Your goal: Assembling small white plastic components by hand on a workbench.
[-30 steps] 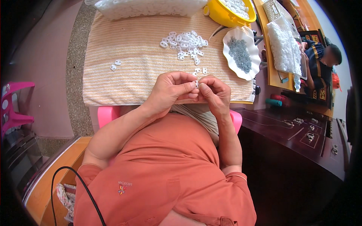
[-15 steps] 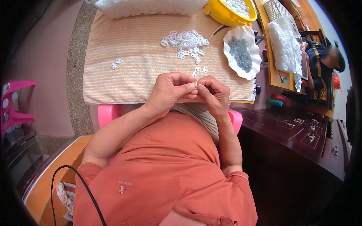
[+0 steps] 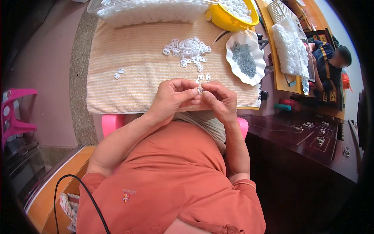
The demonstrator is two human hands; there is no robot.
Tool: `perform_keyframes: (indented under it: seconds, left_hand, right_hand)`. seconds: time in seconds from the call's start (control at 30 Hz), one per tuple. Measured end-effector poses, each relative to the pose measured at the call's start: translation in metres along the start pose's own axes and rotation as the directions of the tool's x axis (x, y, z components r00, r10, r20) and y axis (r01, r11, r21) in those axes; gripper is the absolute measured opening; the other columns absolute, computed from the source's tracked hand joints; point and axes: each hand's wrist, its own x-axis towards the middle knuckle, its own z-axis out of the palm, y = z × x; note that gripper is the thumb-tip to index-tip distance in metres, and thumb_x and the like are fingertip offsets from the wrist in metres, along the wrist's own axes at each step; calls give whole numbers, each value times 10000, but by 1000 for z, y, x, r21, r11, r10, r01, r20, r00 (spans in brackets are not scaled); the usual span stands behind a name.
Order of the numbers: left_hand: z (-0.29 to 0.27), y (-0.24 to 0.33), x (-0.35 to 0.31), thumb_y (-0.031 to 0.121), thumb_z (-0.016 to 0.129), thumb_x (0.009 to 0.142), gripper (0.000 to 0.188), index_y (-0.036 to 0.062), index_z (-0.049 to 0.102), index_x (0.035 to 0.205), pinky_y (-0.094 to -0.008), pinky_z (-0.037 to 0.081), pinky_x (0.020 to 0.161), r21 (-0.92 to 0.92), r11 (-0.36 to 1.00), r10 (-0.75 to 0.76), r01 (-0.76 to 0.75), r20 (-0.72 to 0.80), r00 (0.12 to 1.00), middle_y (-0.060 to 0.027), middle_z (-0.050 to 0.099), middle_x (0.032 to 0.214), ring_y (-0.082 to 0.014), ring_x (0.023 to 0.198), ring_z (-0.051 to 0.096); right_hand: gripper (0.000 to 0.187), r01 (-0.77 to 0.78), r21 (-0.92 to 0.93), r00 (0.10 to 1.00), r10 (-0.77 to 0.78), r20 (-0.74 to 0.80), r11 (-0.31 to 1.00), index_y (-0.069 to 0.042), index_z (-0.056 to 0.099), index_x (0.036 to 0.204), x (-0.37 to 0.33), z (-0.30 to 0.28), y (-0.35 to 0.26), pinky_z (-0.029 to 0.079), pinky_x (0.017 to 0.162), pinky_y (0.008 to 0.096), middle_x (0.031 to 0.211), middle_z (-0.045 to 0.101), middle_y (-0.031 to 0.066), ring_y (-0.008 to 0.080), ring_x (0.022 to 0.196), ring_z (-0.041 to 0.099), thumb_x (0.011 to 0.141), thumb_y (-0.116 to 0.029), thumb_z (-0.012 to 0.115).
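My left hand and my right hand meet over the near edge of the towel-covered table. Thumb and forefinger of both are closed on a small white plastic piece, mostly hidden by the fingertips. Just beyond the fingers lie a few loose two-holed white pieces. Farther off is a heap of similar white pieces. Two more white pieces lie apart on the left. At the right, a white scalloped dish holds many tiny grey parts, too small to make out singly.
A clear tub of white pieces and a yellow basin stand at the far edge. Dark tweezers lie beside the basin. Another person sits at a table on the right, near a bag of white pieces. A pink stool stands left.
The view has shifted slightly, so the table's things appear a little lower or farther left. Both hands stay together on the small piece, with the fingertips slightly moved.
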Motion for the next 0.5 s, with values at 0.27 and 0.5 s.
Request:
perform_keyframes:
  seconds: [0.27,0.5]
  left_hand:
    - [-2,4,3,42,625,898,147,-18,613,1032,-259,572,757,3,998,56,-56,-66,996,-95,669,947,-130,814,658]
    - [-7,6,5,42,625,898,151,-7,609,1040,-277,568,779,-10,994,105,-106,-81,991,-121,671,1001,-141,827,660]
  right_hand:
    - [148,-145,-241,979,103,-178,960,43,658,1007,12,-23,-9,451,560,216,870,623,52,73,642,555,865,6,648]
    - [168,-3,-606,999,-31,-45,796,6,664,998,34,-21,-16,449,571,255,840,616,89,135,625,555,832,-24,668]
